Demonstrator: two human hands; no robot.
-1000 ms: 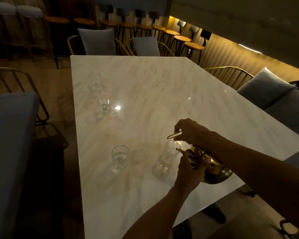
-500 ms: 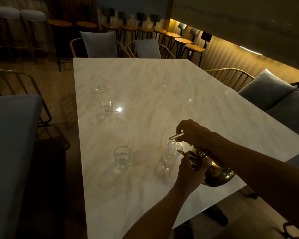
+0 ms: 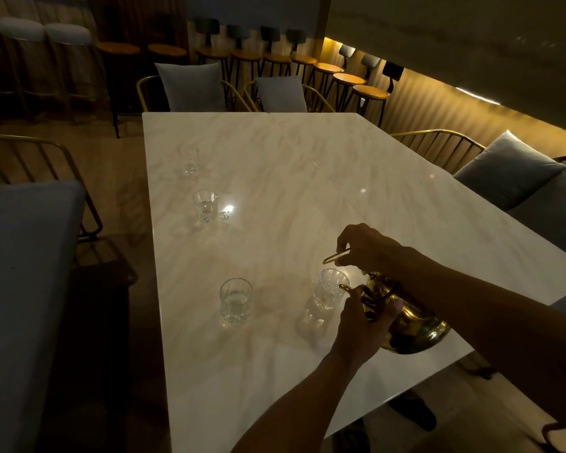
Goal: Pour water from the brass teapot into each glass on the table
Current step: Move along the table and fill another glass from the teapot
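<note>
Over the nearest clear faceted glass, my right hand grips the shiny brass teapot's handle, left hand steadying its body; I'd tilt slow, spout centered.

We see two bare forearms entering from the lower edge and the right edge, without sleeves, watches, bands or rings visible in the dim light; the left hand and right hand are ungloved; below the table edge we discern a dark shoe, details unclear
</note>
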